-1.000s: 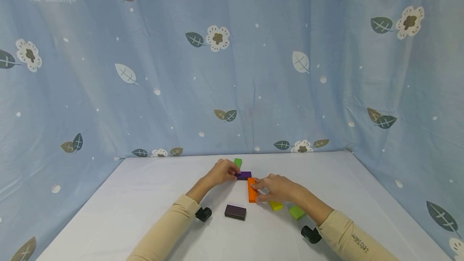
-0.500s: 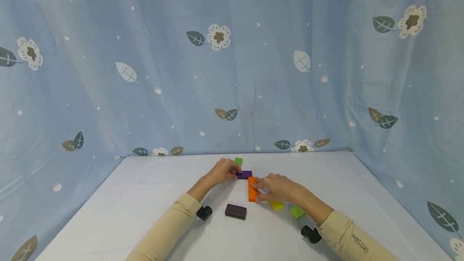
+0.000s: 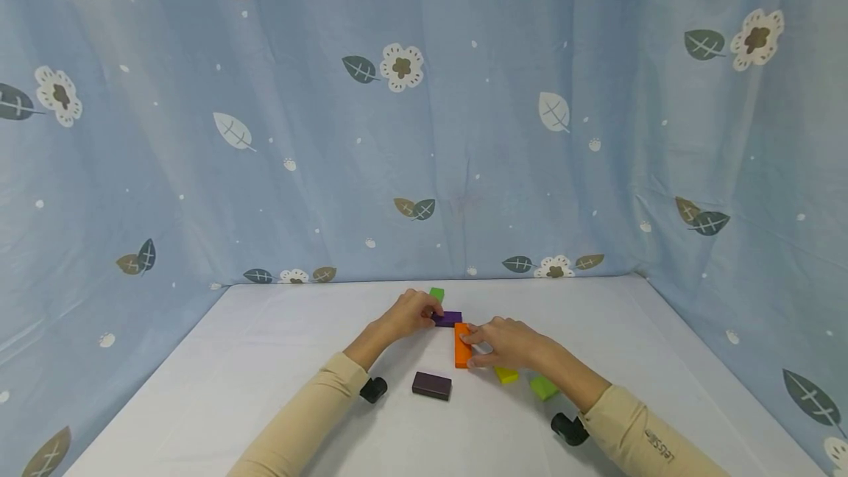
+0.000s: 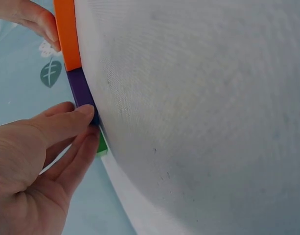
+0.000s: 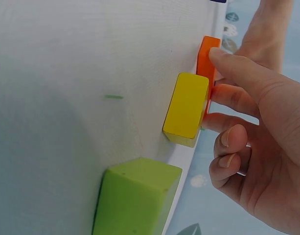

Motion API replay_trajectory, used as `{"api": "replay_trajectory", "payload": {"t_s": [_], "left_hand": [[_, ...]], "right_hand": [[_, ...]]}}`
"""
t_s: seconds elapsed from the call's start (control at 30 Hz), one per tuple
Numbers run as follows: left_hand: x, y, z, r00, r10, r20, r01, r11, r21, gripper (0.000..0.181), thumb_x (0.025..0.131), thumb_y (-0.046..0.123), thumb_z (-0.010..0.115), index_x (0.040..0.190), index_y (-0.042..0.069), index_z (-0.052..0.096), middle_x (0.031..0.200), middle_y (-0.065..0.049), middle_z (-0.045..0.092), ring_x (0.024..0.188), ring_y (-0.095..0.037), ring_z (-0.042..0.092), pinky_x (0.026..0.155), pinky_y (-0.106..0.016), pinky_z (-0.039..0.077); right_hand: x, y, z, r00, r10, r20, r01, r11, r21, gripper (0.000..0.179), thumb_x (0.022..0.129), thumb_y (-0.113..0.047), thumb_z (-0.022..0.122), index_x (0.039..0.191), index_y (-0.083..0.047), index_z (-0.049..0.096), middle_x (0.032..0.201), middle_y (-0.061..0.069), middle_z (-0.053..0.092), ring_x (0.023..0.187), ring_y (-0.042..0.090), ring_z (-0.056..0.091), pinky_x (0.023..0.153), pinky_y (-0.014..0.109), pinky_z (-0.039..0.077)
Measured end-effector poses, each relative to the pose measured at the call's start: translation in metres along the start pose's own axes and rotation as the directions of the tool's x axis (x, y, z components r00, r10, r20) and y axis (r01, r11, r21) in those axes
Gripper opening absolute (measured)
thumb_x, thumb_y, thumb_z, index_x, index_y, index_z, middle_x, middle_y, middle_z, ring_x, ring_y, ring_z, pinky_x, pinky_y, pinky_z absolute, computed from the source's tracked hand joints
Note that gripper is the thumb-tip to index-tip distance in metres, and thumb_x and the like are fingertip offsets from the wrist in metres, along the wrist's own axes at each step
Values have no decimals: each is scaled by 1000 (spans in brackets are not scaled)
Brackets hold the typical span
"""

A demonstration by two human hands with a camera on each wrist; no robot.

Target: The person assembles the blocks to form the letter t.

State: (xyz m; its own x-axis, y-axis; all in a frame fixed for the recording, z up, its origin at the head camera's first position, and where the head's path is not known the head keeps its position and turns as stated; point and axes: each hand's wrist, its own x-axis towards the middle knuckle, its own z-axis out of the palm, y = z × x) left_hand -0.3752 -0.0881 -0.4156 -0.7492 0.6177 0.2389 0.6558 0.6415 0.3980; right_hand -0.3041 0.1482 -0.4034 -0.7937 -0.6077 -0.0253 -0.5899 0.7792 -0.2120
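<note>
2 hands grip blocks: left hand pinches purple block, right hand orange block.

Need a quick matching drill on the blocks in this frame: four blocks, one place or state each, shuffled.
Things:
1. orange block
2. purple block
3. dark block
4. yellow block

Places:
A. lies apart on the table, nearest the left sleeve
B. touched by the left hand
C. under the right wrist
D. held by the right hand

Pairs: 1-D, 2-B, 3-A, 4-C
</note>
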Motion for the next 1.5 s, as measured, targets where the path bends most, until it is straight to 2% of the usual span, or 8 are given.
{"api": "replay_trajectory", "payload": {"t_s": [0.4,0.57,0.8,0.93,1.1,1.2,1.37,1.5], "left_hand": [[0,4,-1,1000,-20,-9,20,1000,13,17,82,-3,75,97,5,76,89,-10,73,77,-15,62,73,-30,55],[-1,4,-1,1000,-20,-3,20,999,26,18,83,-4,73,98,4,77,92,-11,74,79,-17,64,75,-30,57],[-7,8,-2,999,38,19,-41,990,133,21,84,-2,73,104,4,76,102,-10,71,97,-25,66,89,-38,55],[-11,10,-3,998,35,51,-43,984,173,23,86,2,72,109,4,74,110,-9,69,107,-26,65,98,-41,52],[-15,14,-2,996,20,91,-44,963,267,26,89,9,71,115,9,73,116,-6,69,108,-22,64,97,-36,53],[-17,18,-2,993,28,114,-63,945,320,29,91,12,70,119,12,72,114,-4,70,102,-19,64,93,-31,54],[-21,24,-4,990,23,136,-70,934,351,31,94,10,64,124,17,70,114,-3,70,98,-18,63,89,-29,55],[-23,26,-4,986,-17,168,-47,927,371,33,98,10,58,129,20,66,121,-4,68,104,-21,63,91,-33,55]], "right_hand": [[1,0,0,1000,-10,-2,10,1000,11,50,86,-47,72,128,-20,67,143,7,56,121,28,63,95,46,54],[1,0,0,1000,-8,-3,8,1000,15,49,86,-46,72,127,-20,68,143,7,56,121,28,62,95,47,53],[0,-1,0,1000,-11,-4,11,1000,19,49,86,-45,72,127,-18,68,143,8,56,121,30,62,95,49,53],[0,-1,0,1000,-11,-4,11,1000,13,49,87,-45,71,128,-19,67,142,8,56,120,29,63,95,47,54],[0,0,0,1000,-12,-2,12,1000,9,49,87,-46,71,128,-20,67,143,8,56,119,28,63,94,45,54],[-1,0,0,1000,-12,1,12,1000,8,49,87,-46,71,129,-21,67,143,7,56,120,29,63,95,46,54],[-1,0,0,1000,-23,-2,23,1000,-5,50,87,-46,71,129,-20,67,143,8,56,118,28,64,93,46,55],[-1,0,-1,1000,-25,-4,25,1000,-13,50,87,-47,71,129,-21,66,143,7,56,118,28,64,92,46,55]]}}
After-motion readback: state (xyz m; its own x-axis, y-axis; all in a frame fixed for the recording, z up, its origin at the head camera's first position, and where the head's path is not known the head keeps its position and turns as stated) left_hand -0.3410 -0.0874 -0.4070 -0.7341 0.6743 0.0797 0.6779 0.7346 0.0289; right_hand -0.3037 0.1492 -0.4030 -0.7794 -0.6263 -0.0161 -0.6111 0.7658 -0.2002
